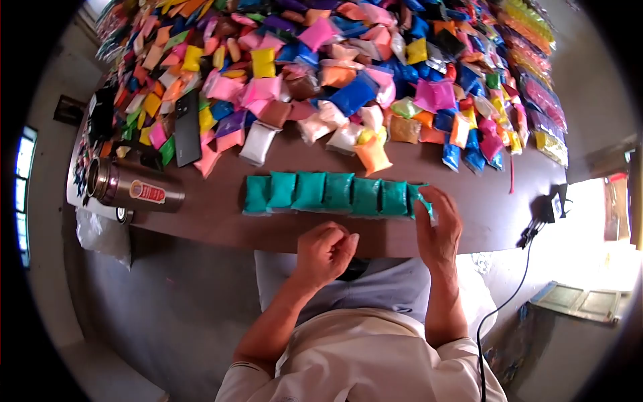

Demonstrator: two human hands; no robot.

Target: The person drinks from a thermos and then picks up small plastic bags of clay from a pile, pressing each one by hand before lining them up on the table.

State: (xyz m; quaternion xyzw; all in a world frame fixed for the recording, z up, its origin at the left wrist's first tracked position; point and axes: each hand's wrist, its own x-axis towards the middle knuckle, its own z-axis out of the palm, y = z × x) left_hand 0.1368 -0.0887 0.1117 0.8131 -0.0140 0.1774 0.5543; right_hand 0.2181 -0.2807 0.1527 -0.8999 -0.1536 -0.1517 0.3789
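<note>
Fingers of right hand (pixel 439 231) pinch plump, glossy teal pouch (pixel 420 199).

Your teal packets (pixel 338 193) are glossy plastic, the flask (pixel 134 189) shiny metal, and the table (pixel 214 208) smooth brown wood.

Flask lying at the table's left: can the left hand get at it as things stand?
Probably yes. The left hand is a fist at the near edge of the table, and only bare table lies between it and the flask. The teal packets lie just beyond that path.
</note>
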